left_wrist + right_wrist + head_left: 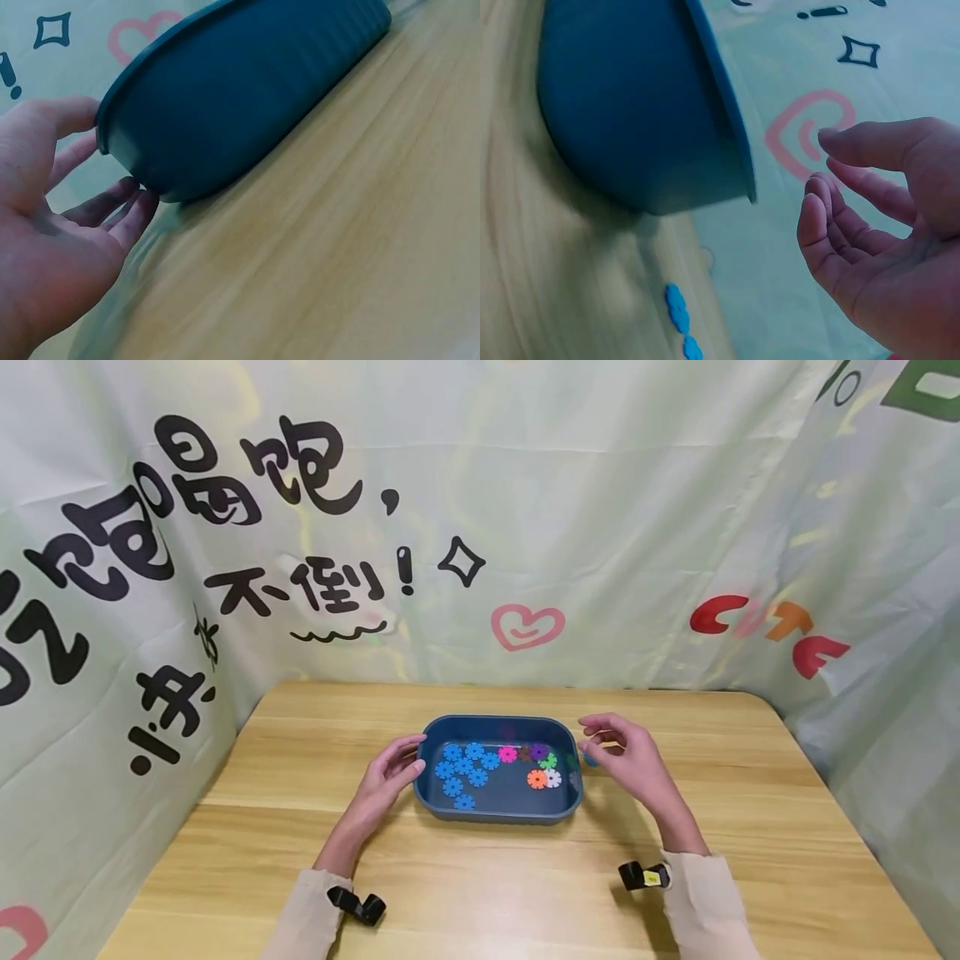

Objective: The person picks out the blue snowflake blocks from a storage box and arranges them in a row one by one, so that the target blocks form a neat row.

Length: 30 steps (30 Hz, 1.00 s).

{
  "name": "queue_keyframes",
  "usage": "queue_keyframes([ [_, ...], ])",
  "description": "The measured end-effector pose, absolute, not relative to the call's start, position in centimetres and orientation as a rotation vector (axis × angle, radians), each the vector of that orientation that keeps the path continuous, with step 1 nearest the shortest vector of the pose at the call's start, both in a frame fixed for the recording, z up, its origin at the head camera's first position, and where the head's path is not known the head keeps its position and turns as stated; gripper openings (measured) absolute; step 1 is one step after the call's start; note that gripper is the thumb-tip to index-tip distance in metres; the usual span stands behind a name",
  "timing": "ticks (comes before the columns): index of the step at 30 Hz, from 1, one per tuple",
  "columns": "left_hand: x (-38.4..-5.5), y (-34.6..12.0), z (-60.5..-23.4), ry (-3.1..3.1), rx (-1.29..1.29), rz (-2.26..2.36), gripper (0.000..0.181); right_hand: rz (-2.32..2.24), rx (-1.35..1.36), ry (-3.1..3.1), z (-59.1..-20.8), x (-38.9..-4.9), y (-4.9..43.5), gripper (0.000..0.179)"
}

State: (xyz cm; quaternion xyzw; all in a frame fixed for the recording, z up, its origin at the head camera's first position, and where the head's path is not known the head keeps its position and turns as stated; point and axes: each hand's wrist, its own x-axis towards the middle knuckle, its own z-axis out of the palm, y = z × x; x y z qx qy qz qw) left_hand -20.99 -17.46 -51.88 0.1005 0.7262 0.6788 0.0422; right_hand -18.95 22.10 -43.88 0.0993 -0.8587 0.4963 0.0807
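"On the wooden table [480, 870], lying or standing where?"

"At the middle, dark blue tray [502, 793], flat on its base. Inside, toward the left, clustered blue discs [464, 766], notched round the edge; toward the right, pink disc [507, 754], brown, purple disc [539, 750], green, orange disc [537, 779] and white disc [553, 778]."

"And at the tray's left end?"

"Left hand [386, 779], fingers spread and slightly bent, tips touching rim and outer wall."

"Past the right end?"

"Right hand [632, 762], just beside the tray, fingers loosely curled, thumb tip apart from forefinger tip. Close by, on the table, loose blue pieces [676, 307], partly hidden by that hand from the head view."

"Behind?"

"Pale curtain [637, 527], printed with black characters and pink heart [527, 607]."
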Motion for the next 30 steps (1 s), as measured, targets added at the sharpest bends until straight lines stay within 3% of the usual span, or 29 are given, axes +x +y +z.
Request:
queue_keyframes([
  [14, -21.0, -17.3, -52.4, 2.192, 0.255, 2.118, 0.041, 1.547, 0.48, -2.581, -44.3, -18.6, 16.7, 0.031],
  [30, -21.0, -17.3, -52.6, 2.205, 0.264, 2.105, 0.041, 1.213, 0.517, -2.868, -47.0, -21.9, 11.3, 0.034],
])
